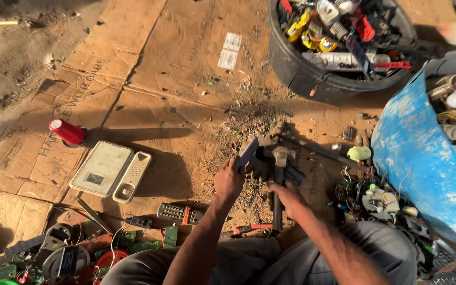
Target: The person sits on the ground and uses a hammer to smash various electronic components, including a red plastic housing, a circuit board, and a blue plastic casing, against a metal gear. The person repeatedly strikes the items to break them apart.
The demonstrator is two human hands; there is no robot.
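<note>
1. My left hand [228, 182] is closed around a flat grey piece [249, 152], holding it up against a dark block of metal [270, 161] on the cardboard in front of my knees.
2. My right hand [288, 198] grips the dark handle of a hammer [279, 179]; its head sits over the metal block, just beside the flat piece.
3. Small bits of debris are scattered on the cardboard sheet [149, 79] around the block.
4. Two white rectangular labels [230, 51] are stuck side by side on the cardboard, further from me, near the black tub [291, 66].
5. Large printed lettering runs along the left flaps of the cardboard, faded and dusty.
6. The black tub, at the top right, is filled with mixed plastic and electrical scrap in yellow, red and white.
7. A blue drum [423, 158] lies tilted at my right, with bulbs and pale parts showing in its mouth.
8. On my left lie a white square casing with a dark window [101, 169] and a cream oblong casing [132, 177] touching it.
9. A red cylinder with a white cap [67, 132] lies further left.
10. A grey keypad with an orange part [179, 214] lies near my left forearm.
</note>
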